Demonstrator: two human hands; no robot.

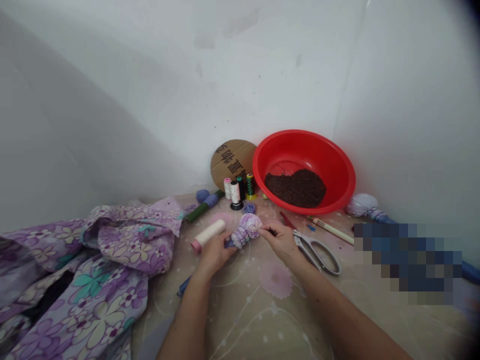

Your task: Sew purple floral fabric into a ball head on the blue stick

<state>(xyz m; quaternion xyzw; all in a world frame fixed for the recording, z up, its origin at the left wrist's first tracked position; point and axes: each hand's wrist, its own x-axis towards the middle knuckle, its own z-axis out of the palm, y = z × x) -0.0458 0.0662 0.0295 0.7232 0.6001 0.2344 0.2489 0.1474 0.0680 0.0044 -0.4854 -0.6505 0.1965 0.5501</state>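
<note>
In the corner of a white-walled room point(187, 75), a person's two hands work low over a beige floral covering point(273, 285). The left hand point(215, 252) is closed around the dark blue base of a lilac cloth bundle point(246, 229), with a white roll with a pink end point(208, 235) pressed against it; whether it grips the roll cannot be told. The right hand point(280, 242), fingers curled, pinches the bundle's side. Silver scissors point(317, 256) lie just beside the right hand, near a cream stick point(332, 231). Ahead stand thread spools point(235, 195), small blue-purple balls point(203, 195) and a green tube point(198, 211), before a round of cardboard point(232, 162) with black characters. A red basin point(339, 172) holds dark granular material point(296, 188). Purple floral fabric point(112, 260) lies heaped at left, and a white cloth bundle point(362, 205) sits at right.
</note>
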